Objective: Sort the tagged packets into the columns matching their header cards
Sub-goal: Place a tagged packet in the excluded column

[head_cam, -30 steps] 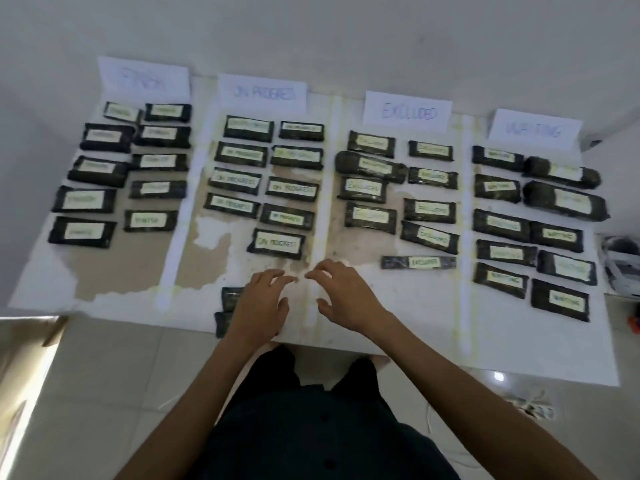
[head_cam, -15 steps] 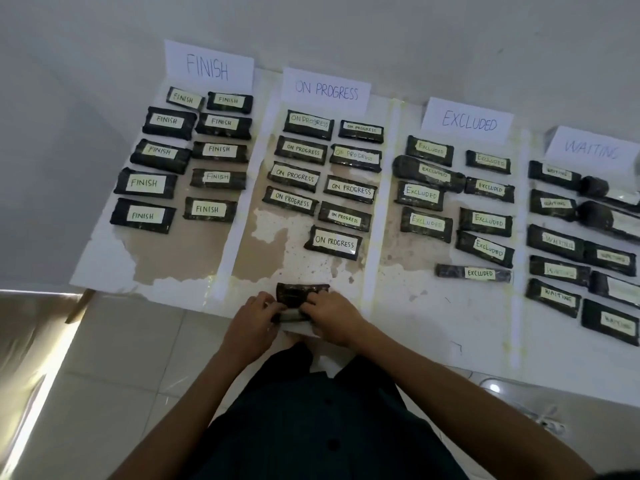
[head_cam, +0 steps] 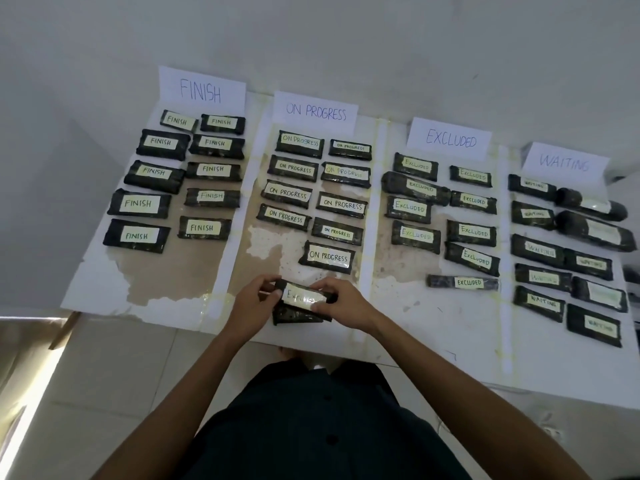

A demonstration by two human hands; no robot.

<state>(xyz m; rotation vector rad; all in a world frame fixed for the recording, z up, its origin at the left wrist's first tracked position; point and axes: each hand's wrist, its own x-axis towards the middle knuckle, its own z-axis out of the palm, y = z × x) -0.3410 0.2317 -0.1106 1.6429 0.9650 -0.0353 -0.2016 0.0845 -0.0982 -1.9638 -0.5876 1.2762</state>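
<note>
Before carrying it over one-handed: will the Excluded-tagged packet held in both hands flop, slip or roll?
Probably fairly stiff: the packet, pinched at its ends by the left hand and right hand, shows no sag. Its glossy wrap catches glare, so it may be slippery. Flat and rectangular, it is unlikely to roll once set down.
</note>
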